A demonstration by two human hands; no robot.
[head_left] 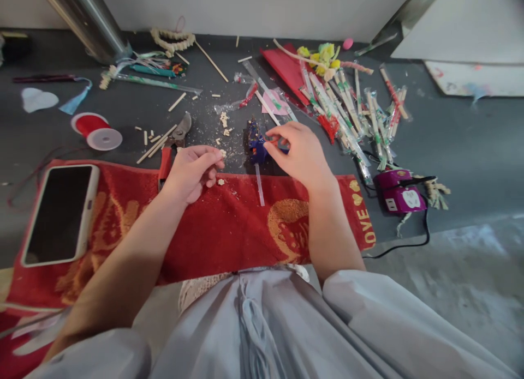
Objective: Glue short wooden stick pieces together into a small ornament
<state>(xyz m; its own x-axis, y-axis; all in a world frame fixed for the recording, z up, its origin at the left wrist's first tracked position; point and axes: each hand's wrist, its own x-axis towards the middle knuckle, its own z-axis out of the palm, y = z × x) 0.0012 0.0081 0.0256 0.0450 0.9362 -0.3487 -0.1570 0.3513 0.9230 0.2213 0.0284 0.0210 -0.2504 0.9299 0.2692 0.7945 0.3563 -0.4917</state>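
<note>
My left hand (194, 173) is closed in a pinch on a small pale wooden piece (222, 152), above the edge of the red towel (229, 226). To its right, my right hand (302, 152) has thumb and fingers curled at the handle of a blue glue gun (257, 149), which has an orange part by the fingertips. A translucent glue stick (260, 187) sticks out of the gun's back end toward me. Red-handled pruning shears (181, 131) lie just beyond my left hand, which partly hides them. Another tiny pale piece (221, 181) rests on the towel.
Wrapped chopsticks (339, 106) are heaped at the back right. A purple power block (399, 191) with a black cable sits at right. On the left are a phone (61, 212) and a red thread spool (97, 131). Cut stick pieces (158, 143) and crumbs litter the grey table.
</note>
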